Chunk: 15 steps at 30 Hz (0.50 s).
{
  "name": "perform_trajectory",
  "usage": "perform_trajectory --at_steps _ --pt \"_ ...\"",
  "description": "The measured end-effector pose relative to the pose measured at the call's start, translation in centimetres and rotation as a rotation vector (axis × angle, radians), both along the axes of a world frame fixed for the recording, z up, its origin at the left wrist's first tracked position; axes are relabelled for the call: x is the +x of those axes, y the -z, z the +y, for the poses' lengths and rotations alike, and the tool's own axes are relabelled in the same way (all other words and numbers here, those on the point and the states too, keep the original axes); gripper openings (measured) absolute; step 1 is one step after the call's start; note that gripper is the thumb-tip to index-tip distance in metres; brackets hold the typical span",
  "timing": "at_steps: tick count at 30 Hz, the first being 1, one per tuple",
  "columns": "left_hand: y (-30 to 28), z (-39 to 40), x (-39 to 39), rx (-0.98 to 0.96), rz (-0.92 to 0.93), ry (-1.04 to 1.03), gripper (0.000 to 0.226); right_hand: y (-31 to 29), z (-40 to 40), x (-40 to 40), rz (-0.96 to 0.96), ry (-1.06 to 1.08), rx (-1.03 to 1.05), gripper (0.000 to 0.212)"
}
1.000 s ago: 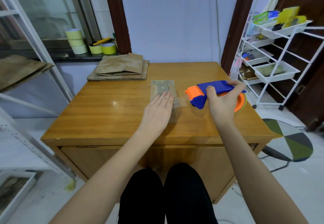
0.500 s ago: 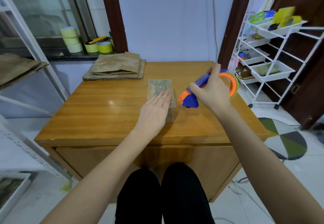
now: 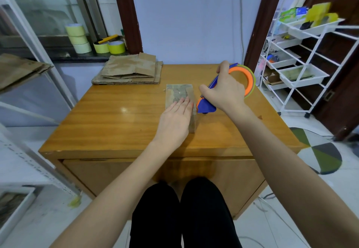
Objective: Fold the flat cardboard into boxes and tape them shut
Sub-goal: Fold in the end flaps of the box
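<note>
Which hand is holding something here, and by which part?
Right hand grips the tape dispenser by its blue handle. Left hand holds nothing, lying flat on the box.

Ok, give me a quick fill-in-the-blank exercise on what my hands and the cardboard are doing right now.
1. The left hand lies flat on the small ____ box.
2. The right hand grips the blue and orange tape ____.
3. The stack of flat cardboard sits at the table's far ____ corner.

Missing words: cardboard; dispenser; left

Blue-and-orange tape dispenser [image 3: 206, 107] — brown cardboard stack [image 3: 128, 71] — honey-coloured wooden table [image 3: 116, 123].
</note>
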<state>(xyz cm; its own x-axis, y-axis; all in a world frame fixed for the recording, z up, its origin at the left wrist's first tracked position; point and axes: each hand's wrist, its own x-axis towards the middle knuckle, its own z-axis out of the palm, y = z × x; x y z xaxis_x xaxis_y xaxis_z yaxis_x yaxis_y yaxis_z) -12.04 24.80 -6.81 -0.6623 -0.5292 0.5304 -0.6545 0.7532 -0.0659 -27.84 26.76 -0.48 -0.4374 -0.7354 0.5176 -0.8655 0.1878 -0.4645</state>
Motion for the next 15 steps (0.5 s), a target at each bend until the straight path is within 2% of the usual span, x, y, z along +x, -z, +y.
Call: perform_trajectory --at_steps 9,12,15 --pt "-0.6 0.3 0.4 0.023 -0.014 0.009 0.049 0.3 -0.5 0.3 0.020 0.016 0.070 0.051" --pt "-0.4 0.1 0.5 0.030 -0.035 0.016 0.049 3.0 0.0 0.8 0.042 -0.009 0.128 0.052" --pt "-0.3 0.0 0.5 0.043 -0.016 0.004 0.048 5.0 0.6 0.7 -0.035 0.012 0.117 0.049"
